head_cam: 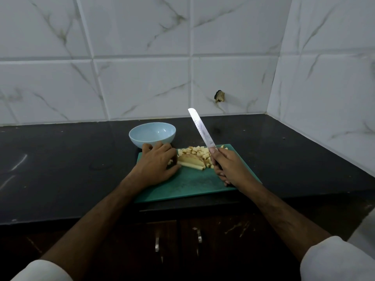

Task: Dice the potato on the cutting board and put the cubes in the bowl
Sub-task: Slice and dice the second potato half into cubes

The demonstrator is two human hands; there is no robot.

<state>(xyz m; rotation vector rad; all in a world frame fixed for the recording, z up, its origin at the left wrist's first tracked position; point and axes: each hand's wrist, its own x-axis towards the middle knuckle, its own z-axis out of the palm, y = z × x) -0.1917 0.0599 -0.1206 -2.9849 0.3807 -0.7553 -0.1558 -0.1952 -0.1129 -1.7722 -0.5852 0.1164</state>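
A green cutting board (188, 185) lies at the front edge of the black desk (60, 159), roughly midway along it. On the board's far half sits a heap of potato cubes (197, 152), and just in front of the heap lies a piece of potato (190, 162) cut into strips that lie together. The left hand (157, 165) rests flat on the board's left side, its fingers (149, 148) relaxed and spread, the thumb touching the near end of the strips. The right hand (229, 169) grips the handle of a knife (202, 129), fingers curled round it, with the blade raised off the board and pointing up and away toward the tiled wall (182, 57). A light blue bowl (152, 134) stands on the desk just beyond the board's far left corner; no cubes show inside it.
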